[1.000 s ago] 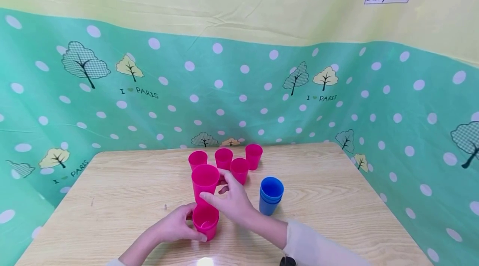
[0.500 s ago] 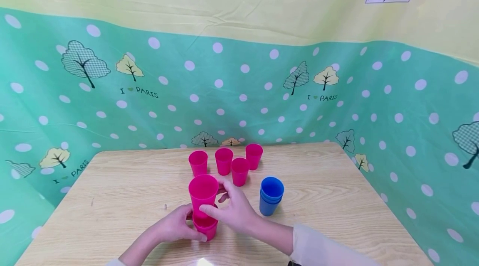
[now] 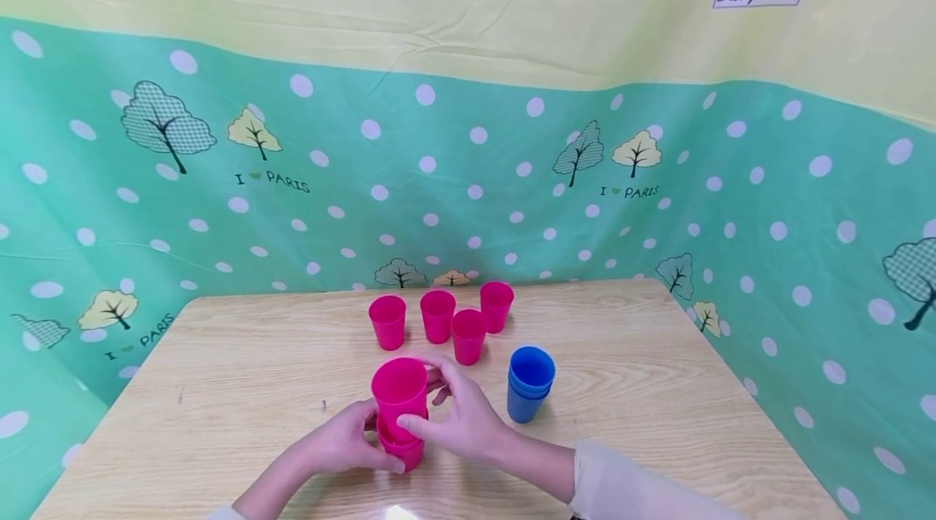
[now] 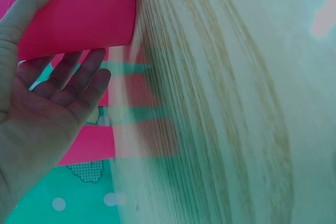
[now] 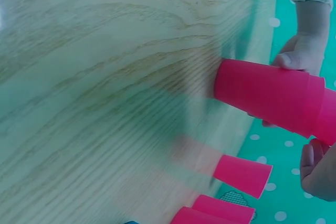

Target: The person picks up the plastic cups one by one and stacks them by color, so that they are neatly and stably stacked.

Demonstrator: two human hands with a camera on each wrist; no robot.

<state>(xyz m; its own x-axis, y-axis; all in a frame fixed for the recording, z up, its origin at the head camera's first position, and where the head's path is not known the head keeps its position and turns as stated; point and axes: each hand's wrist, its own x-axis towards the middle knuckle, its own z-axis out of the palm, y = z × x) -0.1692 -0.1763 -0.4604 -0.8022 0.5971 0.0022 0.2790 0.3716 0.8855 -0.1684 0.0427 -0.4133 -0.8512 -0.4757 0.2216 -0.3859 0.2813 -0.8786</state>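
Observation:
Near the table's front, my left hand (image 3: pixel 342 440) grips a lower pink cup (image 3: pixel 400 455) that stands upright, thumb on the near side. In the left wrist view this cup (image 4: pixel 84 19) lies between the thumb and the curled fingers. My right hand (image 3: pixel 465 416) holds an upper pink cup (image 3: pixel 400 396), whose bottom sits inside the lower one. A rim band shows below the joint in the right wrist view, on the lower cup (image 5: pixel 268 95); how many cups are nested there I cannot tell. The upper cup (image 5: pixel 328 115) is cut off by that view's edge.
Behind the hands stand several single pink cups, among them a left one (image 3: pixel 388 323) and a near one (image 3: pixel 469 337). A stack of blue cups (image 3: pixel 526 402) stands right of my right hand. The wooden table (image 3: pixel 241 374) meets a polka-dot curtain (image 3: pixel 329 203) behind.
My right hand has lowered the upper pink cup into the lower one, so less of the lower cup shows. The left hand has kept its place.

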